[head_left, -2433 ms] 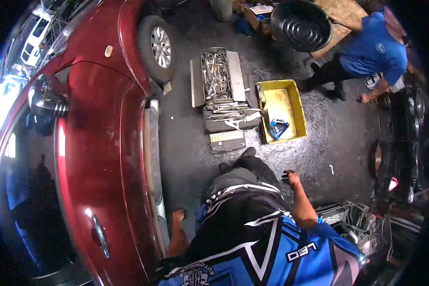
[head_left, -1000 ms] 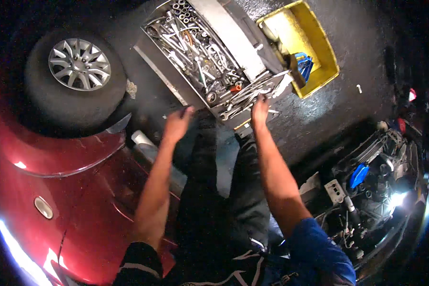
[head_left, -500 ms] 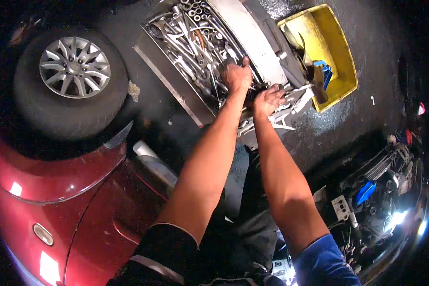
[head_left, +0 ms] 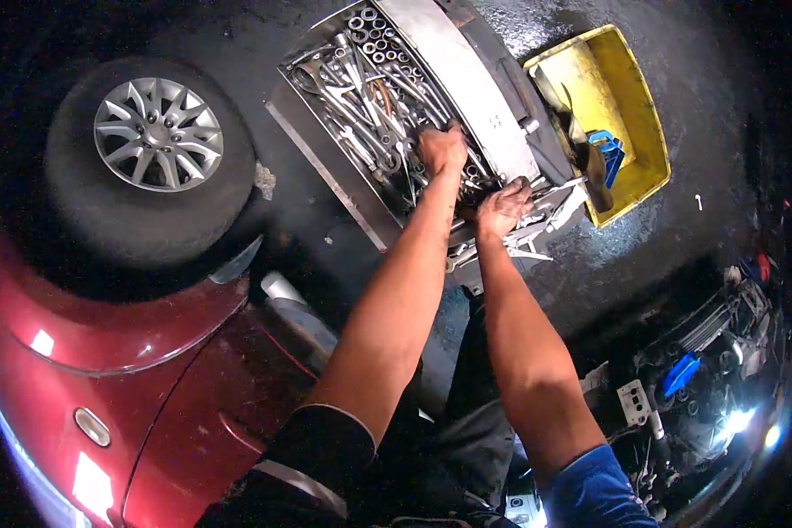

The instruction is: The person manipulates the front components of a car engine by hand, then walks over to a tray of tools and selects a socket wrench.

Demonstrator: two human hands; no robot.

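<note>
A metal toolbox (head_left: 329, 179) full of loose tools lies ahead of me. Wrenches (head_left: 354, 99) crowd its middle, and several ring-shaped pieces like sockets (head_left: 369, 33) sit at its far end. My left hand (head_left: 443, 150) reaches in among the tools, its fingers curled down; their tips and anything between them are hidden. To its right, my right hand (head_left: 504, 209) is bent over the box's near right corner, below the pale lid (head_left: 477, 84). Pliers-like tools (head_left: 526, 248) stick out beneath that hand.
Right of the toolbox stands a yellow bin (head_left: 647, 132) holding a blue object (head_left: 607, 156). A wheel with its tyre (head_left: 70, 167) lies at the left, above a red car panel (head_left: 176, 396). An engine bay (head_left: 704, 378) with a bright lamp is at the lower right.
The whole view has shifted, so the toolbox, wheel and bin appear slightly lower and farther right. Both hands remain at nearly the same places on the toolbox.
</note>
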